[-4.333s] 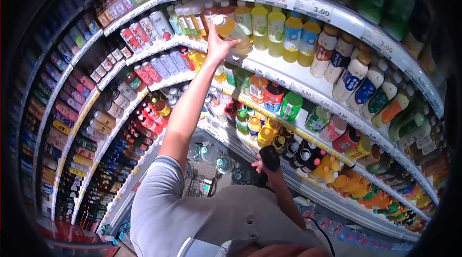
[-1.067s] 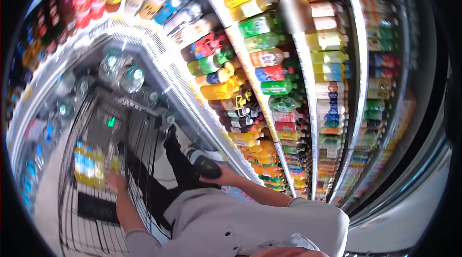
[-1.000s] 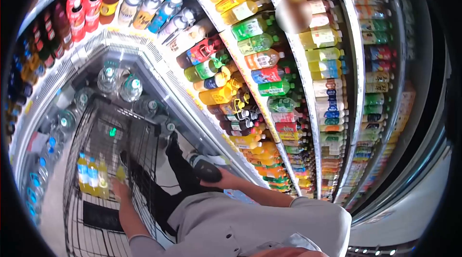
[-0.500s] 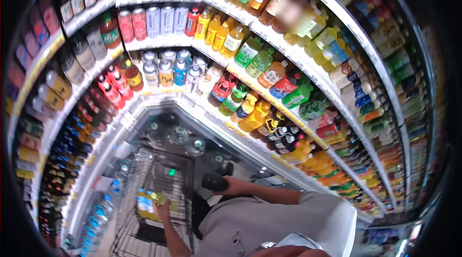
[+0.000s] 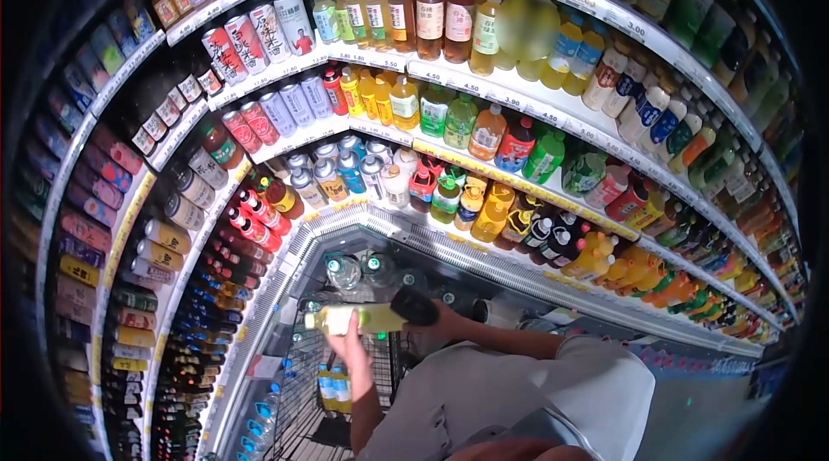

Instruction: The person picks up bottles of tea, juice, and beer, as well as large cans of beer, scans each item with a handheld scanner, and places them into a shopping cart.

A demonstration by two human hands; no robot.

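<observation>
My left hand grips a bottle of pale yellow drink, held sideways above the shopping cart with its cap end to the left. In my right hand is a dark, rounded, oblong object whose kind I cannot tell. It overlaps the base end of the bottle in this view. Below my left hand, yellow drink bottles with blue labels stand together in the wire cart.
Curved refrigerated shelves wrap around me, holding bottles and cans. White cans and tea bottles fill upper rows. Large clear bottles stand beyond the cart, and blue-capped water bottles line its left side.
My left hand has risen from over the cart with the bottle, now turned sideways and close to my right hand. The yellow bottles in the cart show more plainly. The view has shifted.
</observation>
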